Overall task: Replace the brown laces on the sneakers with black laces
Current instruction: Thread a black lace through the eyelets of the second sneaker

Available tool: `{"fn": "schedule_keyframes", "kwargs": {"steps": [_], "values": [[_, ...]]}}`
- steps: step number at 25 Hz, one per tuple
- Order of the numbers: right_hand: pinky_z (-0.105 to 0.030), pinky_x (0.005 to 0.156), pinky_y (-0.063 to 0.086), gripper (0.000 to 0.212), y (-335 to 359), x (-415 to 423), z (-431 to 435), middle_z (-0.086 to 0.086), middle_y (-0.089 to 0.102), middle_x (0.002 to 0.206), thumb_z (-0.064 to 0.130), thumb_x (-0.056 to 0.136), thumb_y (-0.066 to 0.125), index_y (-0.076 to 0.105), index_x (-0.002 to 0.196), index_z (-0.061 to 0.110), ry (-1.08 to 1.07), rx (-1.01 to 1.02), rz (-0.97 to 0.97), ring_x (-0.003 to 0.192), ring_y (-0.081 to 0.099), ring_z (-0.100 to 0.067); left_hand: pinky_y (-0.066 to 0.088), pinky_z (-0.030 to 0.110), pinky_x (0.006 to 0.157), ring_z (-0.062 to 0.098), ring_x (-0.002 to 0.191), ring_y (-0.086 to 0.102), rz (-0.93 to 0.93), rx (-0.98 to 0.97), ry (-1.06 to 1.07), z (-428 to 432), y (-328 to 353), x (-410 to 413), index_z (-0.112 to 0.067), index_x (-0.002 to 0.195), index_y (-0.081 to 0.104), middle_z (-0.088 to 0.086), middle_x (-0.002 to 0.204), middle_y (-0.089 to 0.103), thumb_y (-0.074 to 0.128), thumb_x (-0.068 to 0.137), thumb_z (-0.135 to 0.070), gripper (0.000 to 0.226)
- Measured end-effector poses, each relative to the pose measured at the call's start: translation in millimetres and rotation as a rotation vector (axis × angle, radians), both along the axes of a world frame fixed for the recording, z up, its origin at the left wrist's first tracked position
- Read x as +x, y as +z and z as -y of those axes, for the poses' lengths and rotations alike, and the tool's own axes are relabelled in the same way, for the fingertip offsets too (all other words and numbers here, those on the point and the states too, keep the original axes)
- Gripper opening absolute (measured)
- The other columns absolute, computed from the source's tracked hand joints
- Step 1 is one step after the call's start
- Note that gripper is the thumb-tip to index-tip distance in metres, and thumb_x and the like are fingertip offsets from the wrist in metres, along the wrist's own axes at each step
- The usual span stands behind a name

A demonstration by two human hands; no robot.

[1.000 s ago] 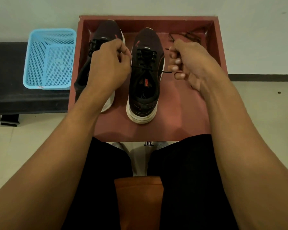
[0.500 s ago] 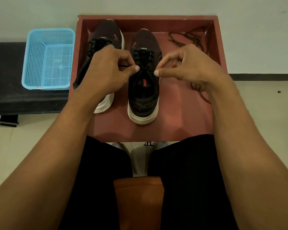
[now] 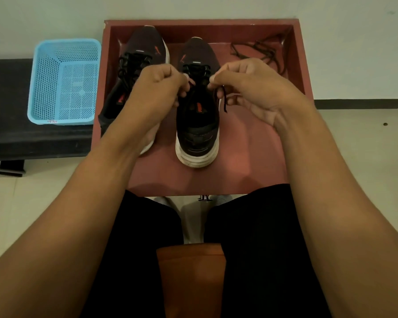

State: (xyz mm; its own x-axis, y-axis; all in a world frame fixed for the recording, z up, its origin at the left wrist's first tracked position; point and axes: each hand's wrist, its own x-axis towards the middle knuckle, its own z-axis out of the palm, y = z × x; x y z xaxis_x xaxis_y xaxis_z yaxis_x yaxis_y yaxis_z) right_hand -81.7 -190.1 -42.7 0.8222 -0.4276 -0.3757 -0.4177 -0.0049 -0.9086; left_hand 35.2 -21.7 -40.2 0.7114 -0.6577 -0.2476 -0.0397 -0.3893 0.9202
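Note:
Two dark sneakers with white soles stand side by side in a red tray. The left sneaker carries black laces and is partly hidden by my left forearm. Over the tongue of the right sneaker, my left hand pinches one end of the black lace. My right hand pinches the other black lace end, which dangles below my fingers. The brown laces lie in a loose heap in the tray's far right corner.
A light blue perforated basket sits on a black bench left of the tray. A white wall runs behind. My black-clothed legs and an orange-brown stool edge fill the foreground.
Both hands came in from wide apart to close together over the right sneaker, then lowered slightly. The lace end now hangs from my right fingers.

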Motion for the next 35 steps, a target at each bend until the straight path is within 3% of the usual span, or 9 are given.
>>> {"fn": "schedule_keyframes", "kwargs": {"steps": [2,6,9,13,19,28,35], "values": [[-0.024,0.068,0.045,0.009,2.4,2.4,-1.8,-0.007,0.074,0.094,0.015,0.100,0.066,0.071,0.099,0.007,-0.038,0.101,0.055,0.078,0.062,-0.010,0.040,0.022,0.062,0.006,0.070,0.054,-0.220,-0.151,0.069,5.7,0.8,-4.1,-0.004,0.088,0.064,-0.008,0.075,0.071,0.051,0.097,-0.009,0.016],[-0.022,0.065,0.047,0.007,2.1,3.0,-2.1,-0.012,0.080,0.101,0.007,0.099,0.065,0.064,0.092,0.009,-0.083,0.176,0.077,0.077,0.066,-0.010,0.034,0.025,0.057,0.007,0.063,0.049,-0.340,-0.169,0.083,11.1,3.1,-10.0,-0.006,0.086,0.058,-0.008,0.071,0.069,0.050,0.098,-0.007,0.015],[-0.020,0.062,0.046,0.016,1.5,5.2,-3.4,-0.006,0.079,0.088,0.009,0.099,0.067,0.062,0.085,0.015,-0.087,0.172,0.057,0.073,0.067,-0.009,0.032,0.025,0.055,0.007,0.058,0.045,-0.346,-0.133,0.084,13.8,2.7,-11.9,-0.015,0.077,0.053,-0.009,0.066,0.064,0.052,0.101,-0.011,0.024],[-0.018,0.061,0.046,0.017,-2.6,8.8,-5.7,-0.003,0.075,0.084,0.021,0.099,0.073,0.067,0.084,0.015,-0.082,0.161,0.037,0.070,0.063,-0.007,0.031,0.022,0.055,0.007,0.059,0.042,-0.280,-0.119,0.040,16.2,-0.3,-12.8,-0.018,0.079,0.052,-0.003,0.075,0.062,0.051,0.106,-0.018,0.027],[-0.019,0.071,0.048,0.014,-5.7,3.8,0.5,-0.002,0.077,0.089,0.019,0.096,0.076,0.079,0.102,0.007,-0.038,0.204,0.047,0.076,0.064,-0.005,0.033,0.020,0.059,0.004,0.062,0.040,-0.200,-0.119,-0.027,15.6,-4.8,-14.1,-0.018,0.090,0.059,-0.008,0.075,0.056,0.045,0.110,-0.019,0.024],[-0.021,0.075,0.051,0.021,-7.8,1.2,3.4,-0.005,0.076,0.091,0.006,0.094,0.075,0.078,0.115,0.004,-0.088,0.253,0.037,0.078,0.066,-0.007,0.047,0.018,0.069,0.005,0.073,0.055,-0.213,-0.182,-0.025,5.6,-16.8,-5.9,-0.010,0.107,0.071,0.001,0.087,0.068,0.056,0.105,-0.002,0.017],[-0.023,0.072,0.050,0.012,-9.8,9.7,-2.6,-0.006,0.075,0.085,0.010,0.092,0.079,0.082,0.104,0.012,-0.155,0.124,0.044,0.069,0.063,-0.006,0.054,0.023,0.076,0.012,0.079,0.066,-0.280,-0.221,-0.003,3.3,-15.1,-4.1,-0.010,0.102,0.067,0.011,0.094,0.074,0.071,0.096,-0.003,0.010]]}}
